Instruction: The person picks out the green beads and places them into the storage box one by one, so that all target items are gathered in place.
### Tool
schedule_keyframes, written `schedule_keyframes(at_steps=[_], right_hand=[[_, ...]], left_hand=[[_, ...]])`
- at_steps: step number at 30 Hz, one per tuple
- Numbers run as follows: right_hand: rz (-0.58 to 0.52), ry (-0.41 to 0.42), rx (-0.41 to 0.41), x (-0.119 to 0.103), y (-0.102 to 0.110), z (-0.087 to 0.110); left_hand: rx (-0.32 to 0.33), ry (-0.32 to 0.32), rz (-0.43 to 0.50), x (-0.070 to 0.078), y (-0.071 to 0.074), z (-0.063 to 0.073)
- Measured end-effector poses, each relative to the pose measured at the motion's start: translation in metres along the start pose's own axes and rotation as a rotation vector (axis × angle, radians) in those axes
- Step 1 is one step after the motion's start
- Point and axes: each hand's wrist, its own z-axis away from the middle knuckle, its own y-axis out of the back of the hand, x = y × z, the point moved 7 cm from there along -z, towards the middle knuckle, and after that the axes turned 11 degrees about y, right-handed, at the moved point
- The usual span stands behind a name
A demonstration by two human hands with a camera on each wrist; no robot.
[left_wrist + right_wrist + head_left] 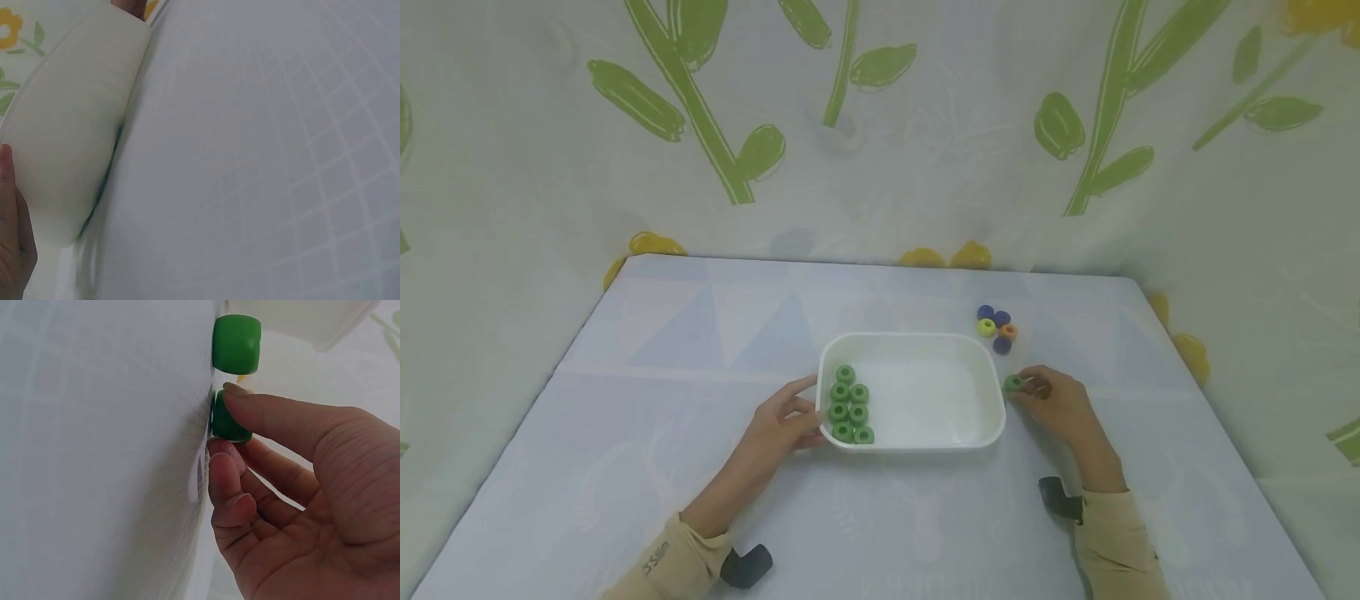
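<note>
While seven green beads (850, 404) fill tray (917, 442)

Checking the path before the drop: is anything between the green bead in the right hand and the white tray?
Nothing visible: the bead in the right hand sits just outside the tray rim.
</note>
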Motion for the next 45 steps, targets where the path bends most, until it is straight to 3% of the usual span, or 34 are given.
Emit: schedule_keyframes(at_steps=[16,29,38,45], right_hand=[[0.013,-0.003,0.015,-0.002,0.004,0.005],[0.007,0.050,0.055,-0.012,0.015,0.010],[0.023,0.177,0.143,-0.042,0.032,0.014],[0.007,0.209,0.173,-0.077,0.038,0.016]], left_hand=[[-0.019,0.007,0.005,0.002,-0.001,0.004],[-0.017,-0.001,0.003,0.001,-0.001,0.005],[-0.022,0.006,0.017,0.001,0.000,0.004],[-0.024,0.006,0.020,0.001,0.000,0.003]])
